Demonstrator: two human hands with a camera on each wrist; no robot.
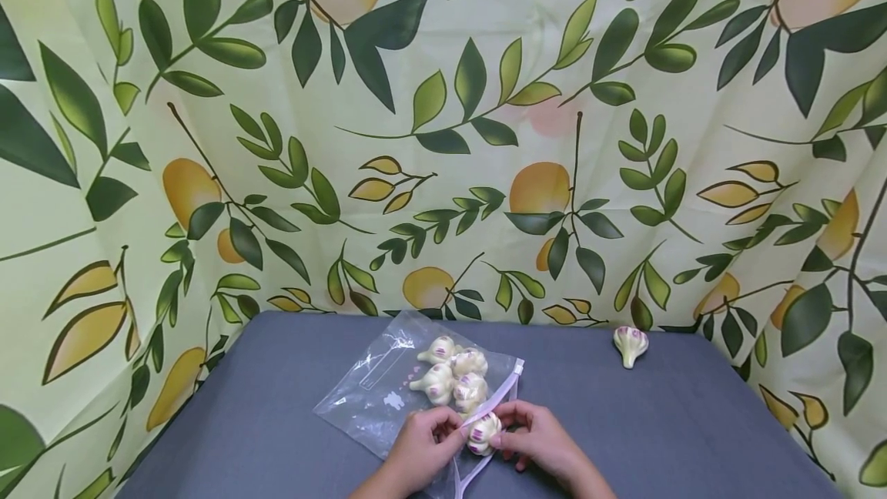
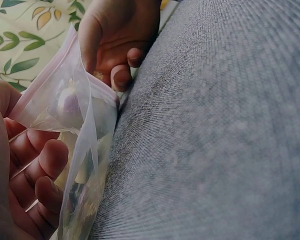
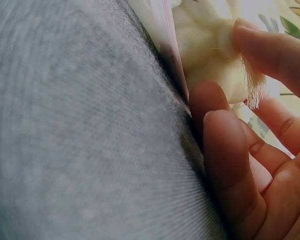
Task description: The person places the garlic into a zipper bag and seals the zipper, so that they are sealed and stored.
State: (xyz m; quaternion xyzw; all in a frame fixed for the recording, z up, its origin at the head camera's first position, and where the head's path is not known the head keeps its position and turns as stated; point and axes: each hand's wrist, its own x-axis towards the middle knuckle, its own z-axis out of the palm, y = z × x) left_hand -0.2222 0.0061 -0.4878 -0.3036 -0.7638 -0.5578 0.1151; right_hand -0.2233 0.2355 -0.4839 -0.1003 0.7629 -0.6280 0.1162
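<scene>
A clear zip bag (image 1: pixel 360 399) with a pink-edged closure lies on a grey-blue cloth-covered table (image 1: pixel 229 414), its mouth toward the right. The left hand (image 1: pixel 424 445) pinches the bag's rim between thumb and forefinger, its other fingers loosely curled beside the plastic. The right hand (image 1: pixel 543 437) pinches a purple-streaked garlic bulb (image 1: pixel 483 434) in the bag's mouth, between the 2 zip strips; the right wrist view shows a tuft of roots (image 3: pixel 254 85) at the fingers. Inside the bag, at least 4 bulbs (image 1: pixel 459 366) sit clustered. 1 loose bulb (image 1: pixel 630 345) rests well to the bag's right. Behind the bag hangs fruit-and-leaf printed fabric (image 1: pixel 443 168).
</scene>
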